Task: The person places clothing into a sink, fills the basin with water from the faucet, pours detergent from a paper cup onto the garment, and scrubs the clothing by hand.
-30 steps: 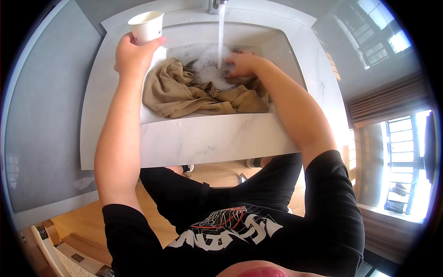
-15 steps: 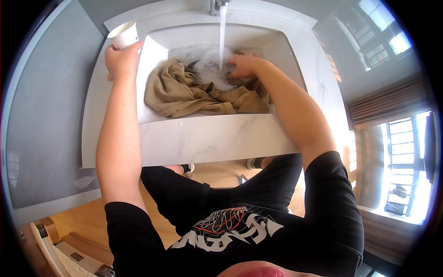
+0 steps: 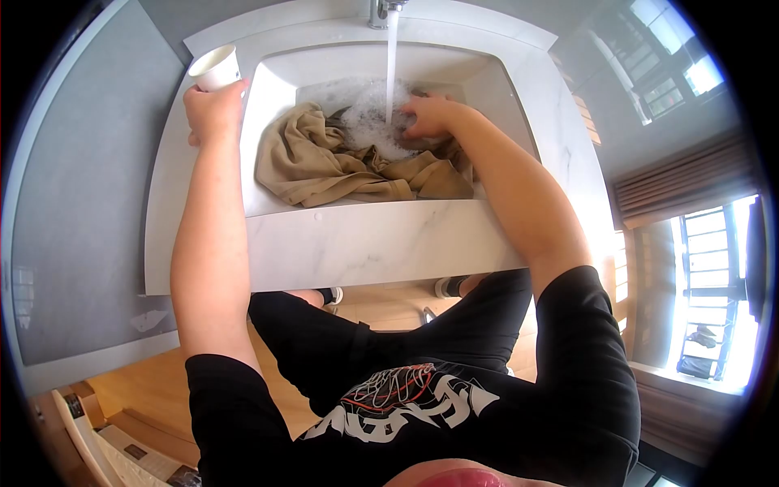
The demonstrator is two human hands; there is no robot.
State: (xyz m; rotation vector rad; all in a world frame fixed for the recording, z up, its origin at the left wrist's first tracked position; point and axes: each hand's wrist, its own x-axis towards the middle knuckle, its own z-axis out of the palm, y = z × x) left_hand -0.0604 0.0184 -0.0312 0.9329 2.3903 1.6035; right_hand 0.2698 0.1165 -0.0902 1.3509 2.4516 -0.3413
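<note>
My left hand (image 3: 214, 114) is closed around a white paper cup (image 3: 217, 68), holding it over the left side of the counter, its mouth tipped slightly toward me. In the sink (image 3: 276, 71) lies a bunched khaki garment (image 3: 312, 166), wet and partly under water. White foam (image 3: 369, 114) gathers where the stream from the faucet (image 3: 388, 10) lands. My right hand (image 3: 428, 116) is at the right edge of that foam, beside the falling water, fingers loosely apart. Some of its fingertips are hidden by the suds, and nothing visible is in its grasp.
A white marbled counter (image 3: 365, 243) surrounds the sink, with its thick front edge between the basin and my body. A grey panel (image 3: 89, 187) rises close on the left. To the right are a glossy wall, a brown blind (image 3: 682, 180) and a bright window (image 3: 714, 284).
The paper cup has tilted slightly and shifted a little left with my left hand. My right hand stays almost in place beside the running water.
</note>
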